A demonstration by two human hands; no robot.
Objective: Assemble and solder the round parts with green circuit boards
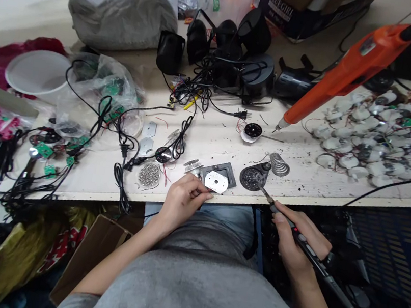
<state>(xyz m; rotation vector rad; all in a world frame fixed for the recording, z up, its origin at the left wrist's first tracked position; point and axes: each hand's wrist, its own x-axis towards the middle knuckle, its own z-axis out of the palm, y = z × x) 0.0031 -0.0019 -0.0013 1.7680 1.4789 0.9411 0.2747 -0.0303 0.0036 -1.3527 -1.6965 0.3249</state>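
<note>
My right hand (pixel 298 240) grips a soldering iron (pixel 309 252) with a small red light on its handle. The iron's tip rests in the dark round dish of a soldering stand (pixel 251 177), whose coiled holder (pixel 279 165) lies on its right. At the bench's front edge, my left hand (pixel 185 197) is pinched closed by the lower left edge of a white octagonal plate (pixel 217 181); what its fingertips hold is too small to name. The plate lies on a grey rectangular frame (pixel 232 174). Behind my left hand stands a spool (pixel 193 166), partly hidden.
An orange electric screwdriver (pixel 346 74) hangs at the right, above a black disc with wires (pixel 253 130). White assemblies (pixel 358 135) pile up on the right. Black cables (pixel 123 162), a dish of small metal parts (pixel 149 174) and green boards (pixel 44 150) lie left; black housings (pixel 226 39) stand behind.
</note>
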